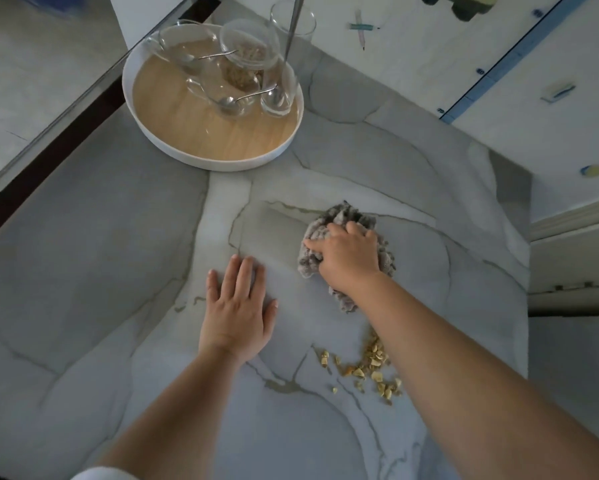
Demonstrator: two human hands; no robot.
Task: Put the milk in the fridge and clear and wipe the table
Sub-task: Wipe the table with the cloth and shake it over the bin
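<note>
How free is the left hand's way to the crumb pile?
Probably yes. The left hand lies flat on the table with only bare marble between it and the crumbs. The right hand grips the cloth, and its forearm covers the pile's right edge.

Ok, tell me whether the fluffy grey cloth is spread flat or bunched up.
Bunched up: the fluffy grey cloth lies in a crumpled heap on the white marble table, gripped by the right hand, fingers curled.
</note>
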